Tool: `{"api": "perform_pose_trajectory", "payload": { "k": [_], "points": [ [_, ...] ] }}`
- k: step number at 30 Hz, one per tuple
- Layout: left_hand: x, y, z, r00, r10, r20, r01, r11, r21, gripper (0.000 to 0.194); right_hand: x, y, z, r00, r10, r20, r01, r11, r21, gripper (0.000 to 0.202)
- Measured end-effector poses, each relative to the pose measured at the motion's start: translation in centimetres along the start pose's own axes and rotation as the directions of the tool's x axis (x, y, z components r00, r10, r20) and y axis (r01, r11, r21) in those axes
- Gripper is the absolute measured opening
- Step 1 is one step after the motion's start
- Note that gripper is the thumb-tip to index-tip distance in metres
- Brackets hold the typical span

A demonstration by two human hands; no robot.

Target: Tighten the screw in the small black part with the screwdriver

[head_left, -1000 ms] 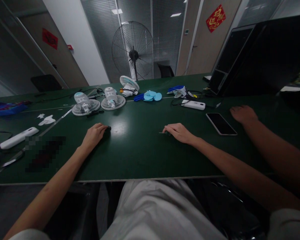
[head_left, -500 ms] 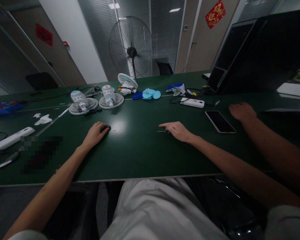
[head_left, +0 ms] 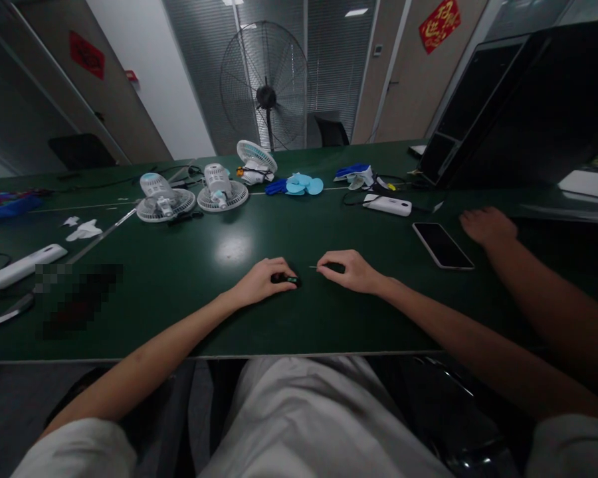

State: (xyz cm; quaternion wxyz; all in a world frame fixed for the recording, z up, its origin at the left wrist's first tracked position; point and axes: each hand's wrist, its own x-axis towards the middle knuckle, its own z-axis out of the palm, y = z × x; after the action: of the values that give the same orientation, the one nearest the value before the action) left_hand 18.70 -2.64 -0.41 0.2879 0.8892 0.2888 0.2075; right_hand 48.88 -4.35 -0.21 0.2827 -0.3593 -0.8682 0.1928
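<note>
Right up close, the person's pale shirt [head_left: 309,411] meets the edge of a dark green tabletop [head_left: 249,335]. Just beyond, low over it, the left hand [head_left: 262,282] has its thumb and fingers clamped on a small black part [head_left: 279,277] with a greenish patch at its end; I can't make out more of it from here. The right hand [head_left: 353,271] is near it, thumb and forefinger closed on a small screwdriver [head_left: 335,267], the thin shaft pointing at the black part, a gap between them.

Off to the right lies a smartphone [head_left: 442,245], screen dark, and just past it a co-worker's hand [head_left: 488,226] rests on the table. A long white case [head_left: 24,267] sits far to the left, near crumpled white scraps [head_left: 84,230].

Further back, a white oblong case [head_left: 389,206] lies before a blue and white glove [head_left: 355,176]. Light-blue fan blades [head_left: 303,184] and three small white fans [head_left: 222,197] stretch leftward. Behind the table stands a big caged fan [head_left: 266,97].
</note>
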Motion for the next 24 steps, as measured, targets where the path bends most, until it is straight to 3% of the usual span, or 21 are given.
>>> {"api": "perform_pose_trajectory", "payload": {
  "k": [5,16,24],
  "points": [
    [1.6,1.2,1.5,1.000,0.014,-0.017,-0.014,1.000,-0.003,0.029,0.0,-0.3,0.1,0.999,-0.022,0.042,0.022,1.000,-0.003,0.021],
    [1.3,1.0,1.2,1.000,-0.007,-0.023,0.007,0.999,-0.032,0.022,-0.3,-0.7,-0.3,0.989,-0.075,0.129,0.078,0.997,-0.020,0.022],
    [1.4,0.8,1.2,0.999,-0.022,-0.025,0.021,0.999,-0.048,0.021,-0.4,-1.2,-0.2,0.986,-0.062,0.154,0.082,0.988,-0.128,0.018]
  ]
}}
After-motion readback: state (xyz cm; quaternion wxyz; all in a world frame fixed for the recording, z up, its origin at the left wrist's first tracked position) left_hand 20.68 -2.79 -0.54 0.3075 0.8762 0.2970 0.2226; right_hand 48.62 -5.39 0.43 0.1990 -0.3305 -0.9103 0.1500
